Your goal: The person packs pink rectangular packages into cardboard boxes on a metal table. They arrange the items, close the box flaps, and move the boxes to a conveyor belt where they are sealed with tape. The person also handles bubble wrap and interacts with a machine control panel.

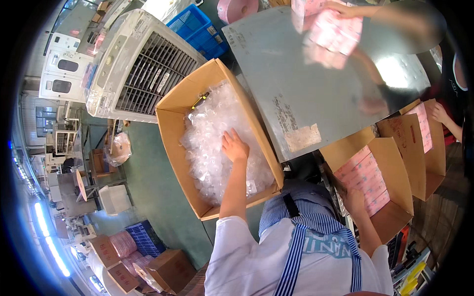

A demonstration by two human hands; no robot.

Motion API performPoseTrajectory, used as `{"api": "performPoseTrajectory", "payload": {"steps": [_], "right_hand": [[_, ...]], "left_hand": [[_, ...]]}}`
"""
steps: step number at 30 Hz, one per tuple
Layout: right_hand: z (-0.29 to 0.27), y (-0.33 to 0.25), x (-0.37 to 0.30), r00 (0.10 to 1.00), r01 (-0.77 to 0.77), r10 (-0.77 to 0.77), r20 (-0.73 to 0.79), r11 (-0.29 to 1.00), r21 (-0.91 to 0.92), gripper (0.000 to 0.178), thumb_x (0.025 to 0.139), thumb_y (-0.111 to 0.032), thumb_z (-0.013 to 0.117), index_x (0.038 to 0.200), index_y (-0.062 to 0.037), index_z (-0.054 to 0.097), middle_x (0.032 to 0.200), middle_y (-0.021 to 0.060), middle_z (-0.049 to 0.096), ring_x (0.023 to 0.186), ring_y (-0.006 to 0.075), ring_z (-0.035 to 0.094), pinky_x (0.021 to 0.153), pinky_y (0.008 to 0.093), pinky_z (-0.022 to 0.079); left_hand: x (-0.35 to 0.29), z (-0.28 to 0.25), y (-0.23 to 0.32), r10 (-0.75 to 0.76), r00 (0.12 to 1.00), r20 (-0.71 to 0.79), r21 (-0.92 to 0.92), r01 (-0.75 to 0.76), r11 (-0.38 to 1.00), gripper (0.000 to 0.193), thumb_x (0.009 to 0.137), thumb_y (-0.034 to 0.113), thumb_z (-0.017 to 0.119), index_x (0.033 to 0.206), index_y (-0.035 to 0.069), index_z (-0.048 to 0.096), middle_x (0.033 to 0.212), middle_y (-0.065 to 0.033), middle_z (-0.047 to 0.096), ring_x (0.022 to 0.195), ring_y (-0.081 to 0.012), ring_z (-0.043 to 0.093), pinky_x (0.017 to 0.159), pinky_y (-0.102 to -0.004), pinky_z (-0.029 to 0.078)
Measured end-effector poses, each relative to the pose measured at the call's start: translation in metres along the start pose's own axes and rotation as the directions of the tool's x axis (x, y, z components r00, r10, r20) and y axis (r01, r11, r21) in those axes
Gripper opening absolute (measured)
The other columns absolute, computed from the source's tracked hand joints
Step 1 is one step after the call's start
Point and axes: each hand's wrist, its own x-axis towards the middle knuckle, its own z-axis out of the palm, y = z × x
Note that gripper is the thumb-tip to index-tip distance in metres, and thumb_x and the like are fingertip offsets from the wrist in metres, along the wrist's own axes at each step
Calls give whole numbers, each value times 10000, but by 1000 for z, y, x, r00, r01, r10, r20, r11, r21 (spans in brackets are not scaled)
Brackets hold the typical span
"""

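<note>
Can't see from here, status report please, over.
Left hand open on clear plastic pieces in carton. Right hand beside pink packs, grip unclear. Yellow-black item at carton's far end, apart from left hand.

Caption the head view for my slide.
Left hand on clear plastic pieces in a cardboard box, right hand by boxed pink packages.

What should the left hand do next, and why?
Perhaps the left hand could gently close on some clear plastic: it looks open, right at the heap in the box, and no grip shows. The right hand is over at the other box, by the pink packs.
</note>
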Motion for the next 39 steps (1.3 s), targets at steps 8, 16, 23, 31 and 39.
{"api": "performPoseTrajectory", "payload": {"steps": [8, 16, 23, 31, 39], "right_hand": [[-1, 3, 9, 994, -90, 94, 63, 994, -67, 258, 780, -242, 524, 875, -23, 621, 701, 206, 626, 636, 378, 618, 584, 463, 489], [-6, 9, 4, 997, -43, 40, 64, 998, 38, 253, 783, -247, 513, 899, -51, 623, 760, 182, 644, 704, 351, 634, 647, 469, 492], [2, 18, 6, 999, 32, -34, 30, 998, 58, 237, 778, -265, 547, 828, -46, 624, 744, 165, 648, 672, 330, 638, 598, 463, 497], [-3, 24, 5, 992, 116, -123, 39, 982, 150, 262, 795, -277, 547, 875, -36, 613, 790, 171, 655, 723, 335, 643, 635, 456, 506], [-6, 35, 15, 982, 167, -178, 62, 975, 149, 264, 811, -288, 524, 915, -59, 608, 808, 169, 658, 738, 323, 647, 649, 452, 511]], "left_hand": [[-9, 21, -79, 201, 939, -278, -176, -255, 951, 160, 831, 166, 549, 950, 148, 654, 878, -86, 649, 895, -303, 574, 778, -390, 483], [-15, 28, -55, 24, 973, 230, -656, 137, 743, 193, 794, 191, 616, 957, 93, 650, 872, -150, 632, 678, -341, 611, 642, -402, 503], [-56, 0, -27, 210, 976, -53, -293, -216, 932, 178, 799, 246, 593, 900, 129, 682, 973, -113, 641, 722, -304, 632, 654, -395, 506], [-76, -30, -35, 39, 999, 11, -290, -34, 957, 172, 767, 238, 586, 873, 184, 710, 885, -110, 670, 860, -279, 635, 748, -370, 508], [-62, -13, -42, -5, 985, 173, 35, -1, 999, 204, 814, 265, 560, 918, 144, 687, 1135, -102, 604, 993, -277, 604, 812, -386, 501]]}}
